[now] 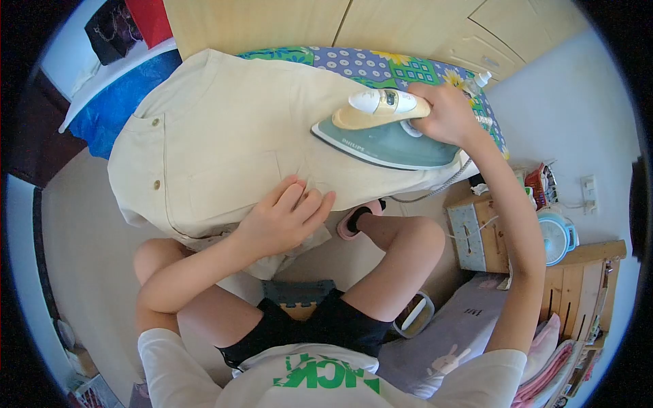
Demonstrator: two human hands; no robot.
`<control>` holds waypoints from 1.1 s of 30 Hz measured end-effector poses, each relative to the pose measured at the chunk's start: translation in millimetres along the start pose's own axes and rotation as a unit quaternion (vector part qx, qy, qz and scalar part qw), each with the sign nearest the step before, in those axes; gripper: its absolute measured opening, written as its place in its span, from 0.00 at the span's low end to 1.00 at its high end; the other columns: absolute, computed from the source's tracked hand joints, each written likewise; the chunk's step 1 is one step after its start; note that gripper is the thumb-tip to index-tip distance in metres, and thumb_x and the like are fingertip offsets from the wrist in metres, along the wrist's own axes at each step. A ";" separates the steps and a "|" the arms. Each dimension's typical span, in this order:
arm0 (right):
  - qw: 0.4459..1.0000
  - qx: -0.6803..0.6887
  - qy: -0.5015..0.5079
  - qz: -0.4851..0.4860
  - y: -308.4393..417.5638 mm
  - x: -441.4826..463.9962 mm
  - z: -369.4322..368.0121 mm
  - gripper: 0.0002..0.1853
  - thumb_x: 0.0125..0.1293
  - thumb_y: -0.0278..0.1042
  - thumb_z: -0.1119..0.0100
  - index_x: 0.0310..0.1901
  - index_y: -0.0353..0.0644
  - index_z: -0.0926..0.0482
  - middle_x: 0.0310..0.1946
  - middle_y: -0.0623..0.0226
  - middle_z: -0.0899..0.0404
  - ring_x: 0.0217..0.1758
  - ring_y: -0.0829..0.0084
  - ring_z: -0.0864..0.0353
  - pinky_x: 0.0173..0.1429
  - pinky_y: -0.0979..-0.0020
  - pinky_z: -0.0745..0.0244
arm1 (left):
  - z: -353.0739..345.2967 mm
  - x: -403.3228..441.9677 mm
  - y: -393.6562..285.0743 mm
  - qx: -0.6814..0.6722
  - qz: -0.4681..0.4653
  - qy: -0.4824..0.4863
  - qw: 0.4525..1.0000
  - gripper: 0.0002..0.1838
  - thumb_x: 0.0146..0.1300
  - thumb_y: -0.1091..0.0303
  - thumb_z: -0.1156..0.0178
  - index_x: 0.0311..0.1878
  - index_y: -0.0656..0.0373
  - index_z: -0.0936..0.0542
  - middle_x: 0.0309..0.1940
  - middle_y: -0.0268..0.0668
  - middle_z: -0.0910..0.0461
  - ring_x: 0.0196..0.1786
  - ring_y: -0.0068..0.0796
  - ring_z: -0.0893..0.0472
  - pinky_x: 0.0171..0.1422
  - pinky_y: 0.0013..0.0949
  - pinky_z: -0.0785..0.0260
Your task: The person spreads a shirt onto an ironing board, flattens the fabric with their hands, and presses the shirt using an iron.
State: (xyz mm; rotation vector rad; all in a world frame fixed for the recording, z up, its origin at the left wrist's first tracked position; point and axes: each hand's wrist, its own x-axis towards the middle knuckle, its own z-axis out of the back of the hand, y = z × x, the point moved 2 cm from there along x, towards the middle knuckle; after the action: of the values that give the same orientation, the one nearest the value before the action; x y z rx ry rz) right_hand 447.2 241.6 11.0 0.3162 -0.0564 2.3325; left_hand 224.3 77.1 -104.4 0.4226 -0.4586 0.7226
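Note:
A cream garment (231, 129) with buttons lies spread over a patterned ironing board (354, 64). My right hand (445, 115) is wrapped round the handle of a teal and cream iron (391, 139), whose soleplate rests on the cloth with its tip pointing left. My left hand (289, 214) is at the garment's near edge, left of the iron, its bent fingers pinching a creased bit of the fabric. Part of the garment hangs down below that hand. The iron's cord (435, 192) runs down behind the board's near right edge.
A clear spray bottle (478, 83) stands at the board's far right end. Blue cloth (122, 102) lies at the left. To the right are a wooden box (479, 234), a light blue round container (554, 238) and a wall socket (589, 194). Cabinets (272, 24) stand behind the board.

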 end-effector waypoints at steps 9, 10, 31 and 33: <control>0.997 0.000 0.051 0.065 5.5 -0.2 0.1 0.08 0.43 0.38 0.40 0.26 0.48 0.25 0.21 0.58 0.23 0.26 0.53 0.22 0.31 0.58 0.28 | -1.1 -0.5 -1.6 0.011 0.002 0.006 1.000 0.27 0.47 0.64 0.48 0.55 0.54 0.26 0.38 0.35 0.29 0.43 0.34 0.26 0.53 0.35 0.28; 0.999 -0.006 0.034 0.036 5.4 1.7 -0.9 0.07 0.43 0.38 0.40 0.26 0.49 0.25 0.20 0.59 0.23 0.26 0.54 0.22 0.31 0.58 0.28 | -0.9 -0.2 -0.8 0.013 0.001 0.002 1.000 0.27 0.47 0.64 0.48 0.55 0.54 0.26 0.37 0.34 0.29 0.43 0.34 0.26 0.52 0.34 0.28; 0.997 0.001 0.056 0.048 9.7 5.1 0.3 0.08 0.46 0.39 0.41 0.28 0.47 0.23 0.21 0.56 0.22 0.28 0.52 0.22 0.32 0.56 0.28 | -3.7 -2.0 -1.6 0.012 0.002 -0.007 1.000 0.26 0.47 0.64 0.48 0.54 0.53 0.26 0.37 0.34 0.30 0.44 0.34 0.27 0.55 0.37 0.29; 0.999 -0.015 0.039 0.008 10.8 8.1 -3.2 0.08 0.46 0.38 0.42 0.28 0.47 0.22 0.22 0.56 0.22 0.28 0.51 0.22 0.33 0.56 0.28 | -3.1 -1.8 -1.0 0.015 0.001 -0.007 1.000 0.26 0.47 0.64 0.48 0.54 0.53 0.26 0.37 0.34 0.30 0.44 0.34 0.27 0.54 0.37 0.29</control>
State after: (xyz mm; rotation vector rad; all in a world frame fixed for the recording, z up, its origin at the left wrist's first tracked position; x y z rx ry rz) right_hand 433.4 240.0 10.4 0.2104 -0.0566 2.3541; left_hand 224.6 77.1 -108.1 0.4555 -0.4608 0.7290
